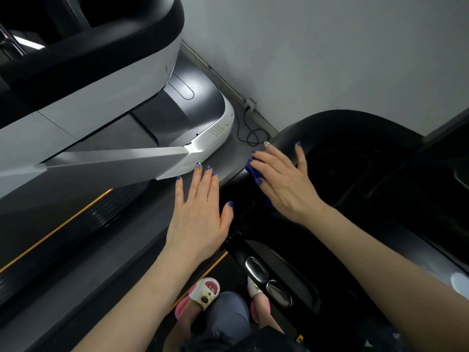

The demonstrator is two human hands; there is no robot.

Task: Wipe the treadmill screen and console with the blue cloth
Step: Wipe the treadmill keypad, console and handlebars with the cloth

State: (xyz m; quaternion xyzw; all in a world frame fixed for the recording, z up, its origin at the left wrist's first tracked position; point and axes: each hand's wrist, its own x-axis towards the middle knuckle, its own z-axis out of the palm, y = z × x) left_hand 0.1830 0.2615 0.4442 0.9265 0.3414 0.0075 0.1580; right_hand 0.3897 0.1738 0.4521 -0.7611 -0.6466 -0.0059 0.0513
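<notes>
The black glossy treadmill console [355, 153] curves across the right half of the view. My right hand [286, 184] lies flat on its left rim, fingers spread, pressing the blue cloth [253, 170] against the surface; only small parts of the cloth show under the fingers and palm. My left hand [200, 212] hovers flat with fingers apart just left of the console edge, holding nothing. The console's screen is not clearly visible; the dark surface to the right shows faint recesses.
A second treadmill [106, 102] with grey and white housing stands at the left. A black power cable [250, 133] runs to a wall socket [250, 104]. Two metal handle sensors [266, 278] sit low on the console. My feet in slippers [203, 295] stand on the belt.
</notes>
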